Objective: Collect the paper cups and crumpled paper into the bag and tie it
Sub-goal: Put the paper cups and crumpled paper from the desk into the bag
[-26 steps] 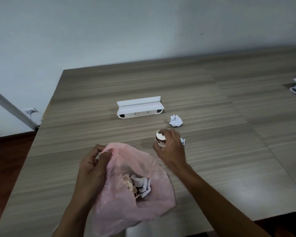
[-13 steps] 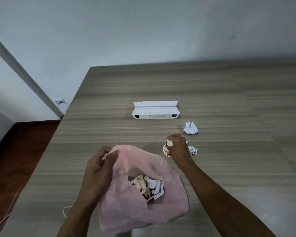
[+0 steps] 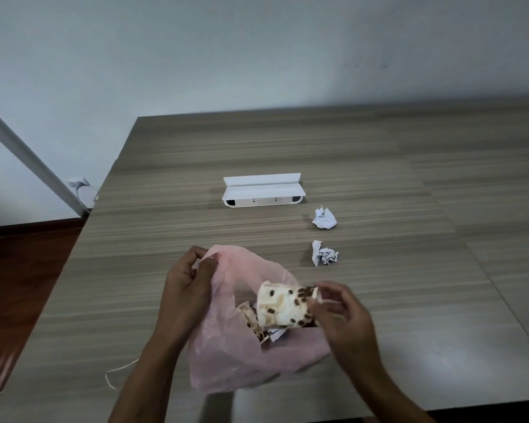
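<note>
A pink plastic bag (image 3: pixel 226 355) lies open on the wooden table (image 3: pixel 379 346) near its front edge. My left hand (image 3: pixel 187 282) pinches the bag's rim at its far left and holds the mouth up. My right hand (image 3: pixel 342 319) grips a white paper cup (image 3: pixel 283 303) with brown bean prints, held sideways over the bag's mouth. Inside the bag I see another printed cup (image 3: pixel 252 323) and a bit of white paper (image 3: pixel 277 334). Two crumpled paper balls lie on the table beyond the bag, one nearer (image 3: pixel 324 254) and one farther (image 3: pixel 325 218).
A white socket box (image 3: pixel 263 190) with its lid up stands at the table's middle. A thin string (image 3: pixel 116 375) lies by the front left of the bag. The table's left edge drops to a dark wooden floor (image 3: pixel 22 270). A wall runs behind.
My right hand lifted the printed cup off the table and carried it back to the bag's mouth. My left hand kept its hold on the rim. The view shifted.
</note>
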Available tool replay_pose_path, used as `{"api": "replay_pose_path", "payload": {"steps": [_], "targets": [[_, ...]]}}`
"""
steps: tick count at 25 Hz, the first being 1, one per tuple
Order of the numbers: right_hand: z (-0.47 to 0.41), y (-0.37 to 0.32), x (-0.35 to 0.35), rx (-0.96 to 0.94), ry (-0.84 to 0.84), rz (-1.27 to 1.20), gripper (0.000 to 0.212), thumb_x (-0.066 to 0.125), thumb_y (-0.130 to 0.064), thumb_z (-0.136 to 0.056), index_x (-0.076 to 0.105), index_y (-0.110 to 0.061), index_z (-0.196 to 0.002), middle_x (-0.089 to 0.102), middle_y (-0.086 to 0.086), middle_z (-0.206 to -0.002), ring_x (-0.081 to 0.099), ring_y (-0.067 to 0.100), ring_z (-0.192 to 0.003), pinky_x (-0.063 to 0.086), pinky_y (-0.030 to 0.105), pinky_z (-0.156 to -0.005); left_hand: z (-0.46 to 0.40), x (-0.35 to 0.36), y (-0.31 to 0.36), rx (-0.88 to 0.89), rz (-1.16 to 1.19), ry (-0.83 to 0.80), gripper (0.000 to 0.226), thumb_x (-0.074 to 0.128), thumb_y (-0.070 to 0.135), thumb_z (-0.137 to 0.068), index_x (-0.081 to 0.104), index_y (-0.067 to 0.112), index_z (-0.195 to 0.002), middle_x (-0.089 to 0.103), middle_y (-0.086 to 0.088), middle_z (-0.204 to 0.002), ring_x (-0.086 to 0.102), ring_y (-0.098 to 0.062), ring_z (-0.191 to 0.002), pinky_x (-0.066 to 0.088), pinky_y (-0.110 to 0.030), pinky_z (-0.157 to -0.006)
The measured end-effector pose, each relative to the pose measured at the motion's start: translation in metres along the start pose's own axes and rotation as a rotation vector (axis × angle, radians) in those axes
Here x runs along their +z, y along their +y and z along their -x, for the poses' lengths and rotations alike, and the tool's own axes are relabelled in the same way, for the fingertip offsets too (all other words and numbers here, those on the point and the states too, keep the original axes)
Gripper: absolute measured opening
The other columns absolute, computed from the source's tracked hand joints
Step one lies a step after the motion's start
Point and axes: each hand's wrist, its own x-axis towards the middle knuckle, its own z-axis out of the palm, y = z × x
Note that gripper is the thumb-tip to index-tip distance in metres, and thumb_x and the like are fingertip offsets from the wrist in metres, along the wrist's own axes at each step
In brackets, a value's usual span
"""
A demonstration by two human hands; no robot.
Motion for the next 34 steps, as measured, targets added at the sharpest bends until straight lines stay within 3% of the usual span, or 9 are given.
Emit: {"api": "replay_pose_path", "payload": {"steps": [3, 6, 9, 14, 17, 20, 23, 29, 34], "targets": [[0.004, 0.021, 0.047, 0.031, -0.041, 0.116, 0.031, 0.083, -0.022, -0.073, 0.066, -0.035, -0.096, 0.070, -0.008, -0.099, 0.068, 0.008, -0.084, 0.057, 0.023, -0.069, 0.003, 0.008, 0.002, 0.005, -0.013, -0.056, 0.021, 0.056, 0.017, -0.097, 0.059, 0.012, -0.076, 0.058, -0.004, -0.057, 0.049, -0.015, -0.050, 0.038, -0.025, -0.048], [-0.004, 0.028, 0.084, 0.040, -0.271, 0.248, 0.049, 0.075, -0.051, -0.074, 0.063, -0.031, -0.118, 0.065, -0.010, -0.124, 0.060, 0.003, -0.113, 0.052, 0.029, -0.096, 0.006, 0.013, 0.005, 0.013, -0.013, -0.090, 0.020, 0.055, 0.017, -0.097, 0.061, 0.013, -0.078, 0.063, -0.008, -0.060, 0.054, -0.015, -0.051, 0.041, -0.024, -0.049], [-0.013, 0.024, 0.078, 0.043, -0.545, 0.449, 0.038, 0.066, -0.035, -0.088, 0.066, -0.025, -0.125, 0.067, -0.007, -0.125, 0.062, 0.006, -0.111, 0.048, 0.025, -0.099, 0.002, 0.010, 0.004, 0.015, -0.030, -0.071, 0.021, 0.055, 0.017, -0.097, 0.063, 0.018, -0.077, 0.066, -0.016, -0.065, 0.056, -0.018, -0.051, 0.041, -0.024, -0.048], [-0.065, 0.018, 0.032, -0.098, -0.107, 0.484, 0.019, 0.066, -0.043, -0.077, 0.071, -0.027, -0.085, 0.070, -0.012, -0.072, 0.065, 0.005, -0.065, 0.054, 0.023, -0.065, -0.009, 0.012, 0.001, -0.008, -0.016, -0.015, 0.022, 0.055, 0.020, -0.097, 0.062, 0.020, -0.076, 0.066, -0.016, -0.065, 0.053, -0.020, -0.051, 0.039, -0.024, -0.046], [-0.123, 0.043, 0.020, -0.122, 0.049, 0.640, 0.025, 0.067, -0.030, -0.080, 0.067, -0.025, -0.104, 0.067, -0.003, -0.102, 0.061, 0.016, -0.096, 0.049, 0.031, -0.086, -0.013, 0.023, 0.004, -0.016, 0.040, -0.018, 0.021, 0.055, 0.019, -0.097, 0.063, 0.019, -0.079, 0.065, -0.020, -0.068, 0.053, -0.021, -0.053, 0.039, -0.026, -0.048], [-0.169, 0.078, 0.018, 0.020, -0.094, 0.906, 0.054, 0.064, -0.028, -0.086, 0.051, -0.026, -0.138, 0.044, 0.009, -0.146, 0.041, 0.031, -0.132, 0.034, 0.038, -0.108, -0.019, 0.033, 0.005, -0.015, 0.058, -0.031, 0.020, 0.055, 0.020, -0.097, 0.065, 0.020, -0.080, 0.064, -0.024, -0.071, 0.052, -0.023, -0.055, 0.040, -0.032, -0.053], [-0.198, 0.112, 0.019, 0.098, -0.194, 1.138, 0.059, 0.060, -0.033, -0.090, 0.038, -0.035, -0.145, 0.028, 0.005, -0.157, 0.031, 0.032, -0.140, 0.030, 0.040, -0.113, -0.028, 0.042, 0.005, -0.014, 0.068, -0.045, 0.018, 0.056, 0.019, -0.097, 0.064, 0.017, -0.081, 0.061, -0.029, -0.073, 0.050, -0.025, -0.056, 0.040, -0.035, -0.055], [-0.192, 0.148, 0.006, -0.040, -0.065, 0.971, 0.026, 0.062, -0.010, -0.079, 0.068, -0.020, -0.102, 0.061, 0.011, -0.109, 0.060, 0.034, -0.102, 0.046, 0.036, -0.089, -0.029, 0.039, 0.004, -0.020, 0.106, -0.045, 0.022, 0.055, 0.016, -0.097, 0.065, 0.020, -0.079, 0.061, -0.030, -0.074, 0.050, -0.027, -0.058, 0.041, -0.038, -0.057], [-0.135, 0.064, -0.002, -0.031, 0.073, 0.434, 0.044, 0.072, -0.012, -0.079, 0.063, -0.021, -0.121, 0.068, 0.000, -0.109, 0.067, 0.017, -0.097, 0.054, 0.031, -0.087, -0.024, 0.033, 0.002, -0.025, 0.119, -0.021, 0.021, 0.055, 0.016, -0.097, 0.064, 0.018, -0.078, 0.060, -0.023, -0.066, 0.048, -0.026, -0.058, 0.039, -0.037, -0.057]]}}
